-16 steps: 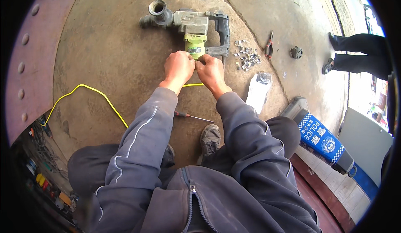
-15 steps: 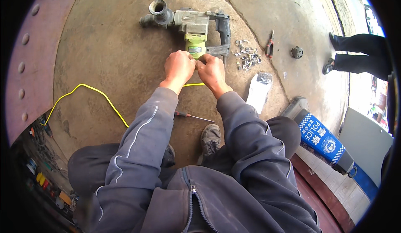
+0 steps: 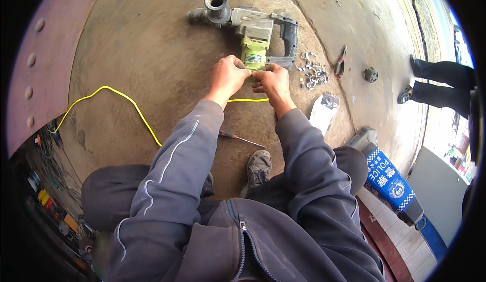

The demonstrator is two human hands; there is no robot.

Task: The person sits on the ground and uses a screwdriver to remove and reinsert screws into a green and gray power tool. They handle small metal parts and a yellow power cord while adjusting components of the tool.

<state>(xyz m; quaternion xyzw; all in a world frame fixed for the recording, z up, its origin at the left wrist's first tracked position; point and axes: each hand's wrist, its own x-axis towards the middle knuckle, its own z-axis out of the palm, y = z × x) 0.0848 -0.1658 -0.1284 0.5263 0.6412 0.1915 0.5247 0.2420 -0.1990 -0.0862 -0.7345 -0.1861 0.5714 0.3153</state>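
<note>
A rotary hammer (image 3: 259,30) with a grey body, lime-green motor housing, black rear handle and cup-topped side grip lies on the concrete. My left hand (image 3: 228,78) is at the near end of the green housing, thumb and fingers pinched together. Beside it my right hand (image 3: 276,85) has its fingers curled in against the same end. Whatever they pinch is too small or hidden to make out. A yellow cord (image 3: 248,100) runs beneath my wrists. Nearer to me, a screwdriver (image 3: 242,140) with a red and black handle lies by my shoe.
Right of the hammer are a pile of small metal clips (image 3: 315,74), pliers (image 3: 341,63), a round black part (image 3: 371,74) and a clear plastic bag (image 3: 324,111). A blue-banded case (image 3: 390,178) lies at right, below a person's legs (image 3: 440,87). A riveted panel (image 3: 48,54) borders the left.
The view has turned, so the hammer and floor items appear farther right. My hands stay at the housing's near end, and the right hand's fingers now show more, curled under.
</note>
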